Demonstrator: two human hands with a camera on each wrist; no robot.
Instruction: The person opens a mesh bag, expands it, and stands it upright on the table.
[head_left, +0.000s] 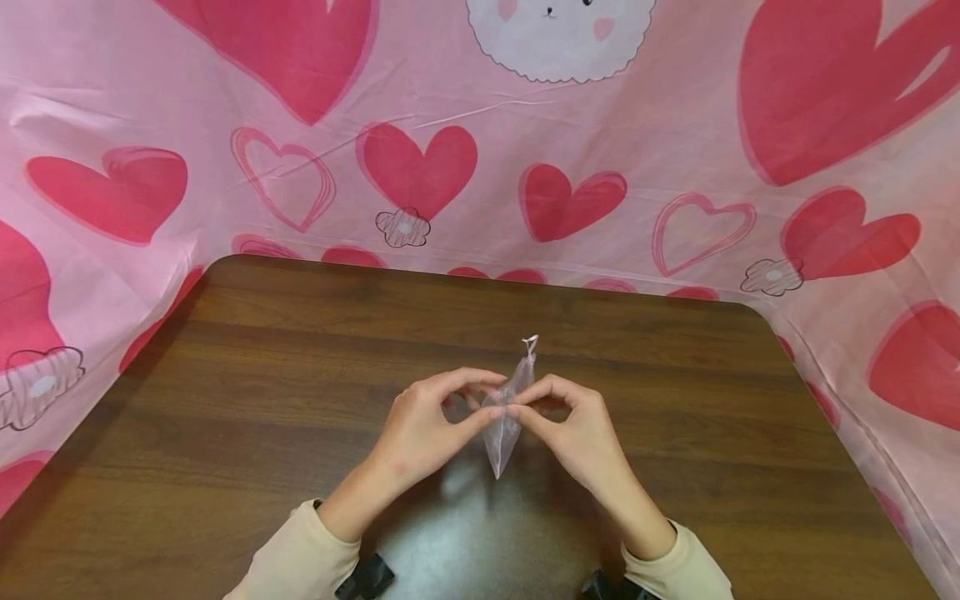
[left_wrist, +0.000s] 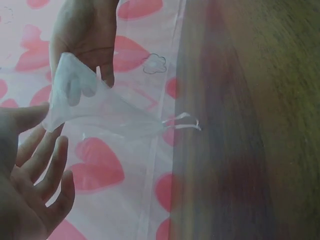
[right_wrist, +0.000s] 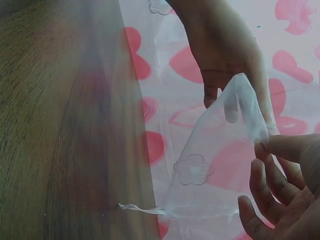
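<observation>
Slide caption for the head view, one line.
Left hand and right hand pinch a sheer white drawstring pouch above a dark wood-grain table, before a pink heart-print cloth.

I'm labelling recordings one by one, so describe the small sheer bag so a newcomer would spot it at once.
Find the dark brown wood-grain table, then the person's left hand and right hand above it. Pinched between them is the small, sheer, whitish bag, a looped pale drawstring at its far end. Unlike the pink heart-print cloth behind, it is see-through.
</observation>
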